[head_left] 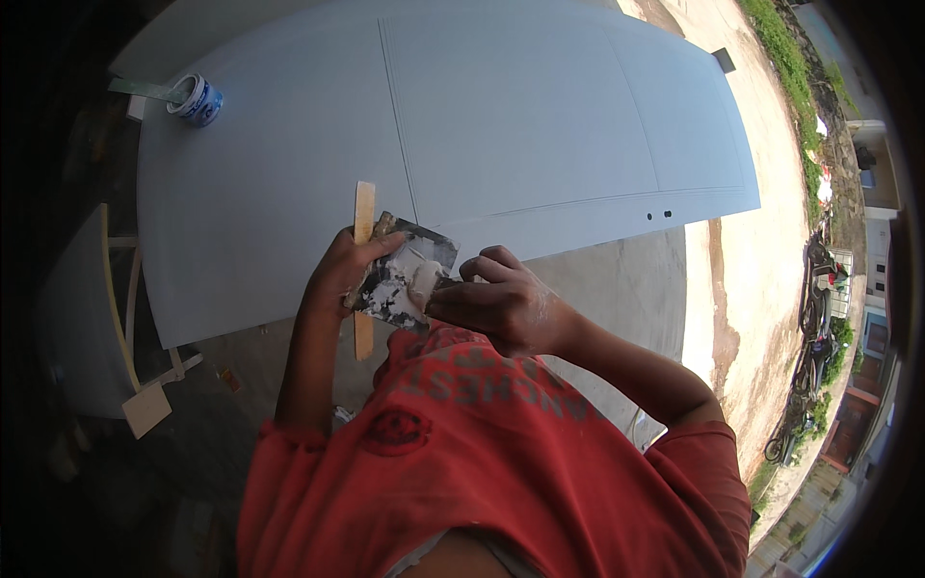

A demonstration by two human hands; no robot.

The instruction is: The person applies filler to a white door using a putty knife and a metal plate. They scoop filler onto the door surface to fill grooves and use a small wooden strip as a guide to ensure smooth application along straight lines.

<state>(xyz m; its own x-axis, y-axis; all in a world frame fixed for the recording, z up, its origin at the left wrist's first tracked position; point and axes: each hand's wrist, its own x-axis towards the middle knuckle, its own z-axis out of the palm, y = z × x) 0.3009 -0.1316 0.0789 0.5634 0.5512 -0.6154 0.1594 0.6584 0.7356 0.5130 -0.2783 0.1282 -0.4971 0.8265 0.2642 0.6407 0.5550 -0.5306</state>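
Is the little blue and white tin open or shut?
Open. The tin on the white door panel shows no lid, and a flat stick rests in its mouth.

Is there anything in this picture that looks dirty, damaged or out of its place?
Only small things. The flat board in the left hand is smeared with dried white filler, and the right hand is dusted white. A small tin sits on the white door panel, near its corner.

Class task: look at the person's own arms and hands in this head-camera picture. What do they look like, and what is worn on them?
Both forearms are bare, with no gloves, watch or rings visible. The left hand looks clean, while the right hand carries whitish, chalky smears across its back and knuckles. Short red sleeves of a red T-shirt with faded grey print end at the upper arms.
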